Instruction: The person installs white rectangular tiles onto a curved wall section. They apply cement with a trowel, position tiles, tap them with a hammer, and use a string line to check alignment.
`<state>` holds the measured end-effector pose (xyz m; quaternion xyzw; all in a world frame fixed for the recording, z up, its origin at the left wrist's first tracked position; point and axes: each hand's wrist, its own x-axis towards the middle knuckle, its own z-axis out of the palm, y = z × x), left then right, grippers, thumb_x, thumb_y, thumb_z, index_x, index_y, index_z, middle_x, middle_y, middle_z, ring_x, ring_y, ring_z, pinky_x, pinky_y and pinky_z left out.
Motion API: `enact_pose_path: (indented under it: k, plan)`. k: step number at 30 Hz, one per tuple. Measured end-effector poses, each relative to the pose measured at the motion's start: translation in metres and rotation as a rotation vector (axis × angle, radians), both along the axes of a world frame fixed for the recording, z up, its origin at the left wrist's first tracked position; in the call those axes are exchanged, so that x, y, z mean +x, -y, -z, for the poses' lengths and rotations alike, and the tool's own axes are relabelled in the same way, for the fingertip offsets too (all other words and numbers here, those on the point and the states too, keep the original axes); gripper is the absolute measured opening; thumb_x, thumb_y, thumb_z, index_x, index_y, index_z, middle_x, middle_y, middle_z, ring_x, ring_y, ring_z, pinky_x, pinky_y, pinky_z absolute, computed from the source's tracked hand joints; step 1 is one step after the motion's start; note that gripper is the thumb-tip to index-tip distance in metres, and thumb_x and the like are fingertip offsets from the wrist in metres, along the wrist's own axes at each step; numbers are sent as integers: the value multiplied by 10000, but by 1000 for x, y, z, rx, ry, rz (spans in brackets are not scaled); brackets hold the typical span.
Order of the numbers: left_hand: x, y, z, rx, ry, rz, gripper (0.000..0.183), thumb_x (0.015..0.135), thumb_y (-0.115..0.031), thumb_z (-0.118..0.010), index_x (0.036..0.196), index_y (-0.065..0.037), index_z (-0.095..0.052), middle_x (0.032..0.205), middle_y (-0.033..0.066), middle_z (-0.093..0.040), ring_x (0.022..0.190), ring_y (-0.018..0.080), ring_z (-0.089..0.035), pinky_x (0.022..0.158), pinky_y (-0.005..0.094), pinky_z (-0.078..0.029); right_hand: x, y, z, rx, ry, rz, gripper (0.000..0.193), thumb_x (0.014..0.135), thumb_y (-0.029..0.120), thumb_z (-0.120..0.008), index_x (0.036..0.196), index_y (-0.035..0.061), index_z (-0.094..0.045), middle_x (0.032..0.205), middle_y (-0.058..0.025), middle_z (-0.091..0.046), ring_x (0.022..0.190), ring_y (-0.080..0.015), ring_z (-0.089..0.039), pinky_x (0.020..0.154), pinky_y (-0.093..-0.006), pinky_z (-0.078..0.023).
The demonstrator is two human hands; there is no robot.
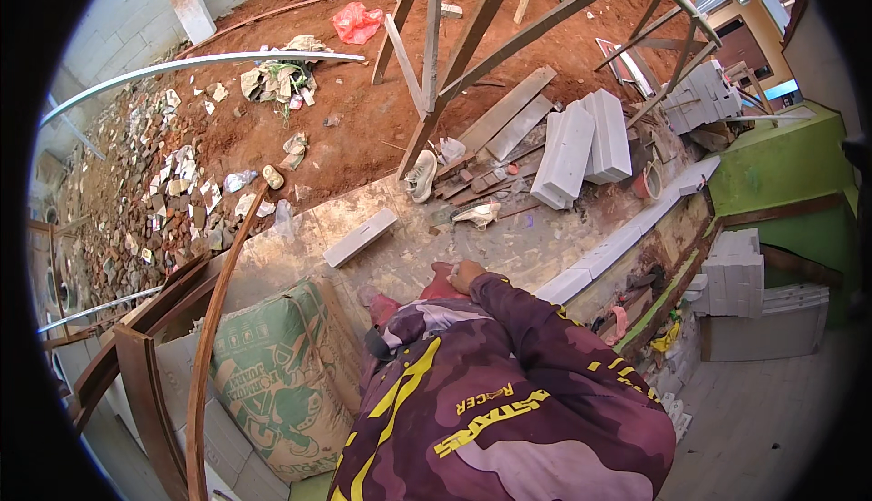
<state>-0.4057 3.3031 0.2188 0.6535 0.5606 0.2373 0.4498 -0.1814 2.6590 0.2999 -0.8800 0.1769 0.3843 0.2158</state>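
Pausing, by the look of it — the bare right hand (465, 276) sits with curled fingers beside dull red fabric (442, 281), whether gripping it or not I can't tell, and the left hand isn't visible, so no call on its state. The long, light-grey rectangular block (361, 238) lies on the dusty, stained floor (409, 248), ahead and to the left of the right hand, apart from it. Step reads as a lull, no block in the right hand; handling that one would call for leaning forward — with a free hand.
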Motion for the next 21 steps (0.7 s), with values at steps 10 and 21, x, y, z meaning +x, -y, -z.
enact_pose_path:
  k: [10,21]
  plan:
    - [83,316,45,-909,-391,997,557,874,-426,-683,1253,-39,-553,979,90,-652,811,198,-624,671,300,-493,-36,65,51,71,78,173,355,893,388,-614,1113,128,-715,1065,-176,-726,1041,-372,-681,902,-461,-530]
    - [241,437,29,-782,-444,1260,647,883,-387,-693,1396,-65,-466,1034,87,-649,816,167,-646,603,259,-493,-132,252,95,155,248,942,345,842,374,-679,1029,97,-766,1043,-174,-734,1044,-364,-681,938,-430,-524]
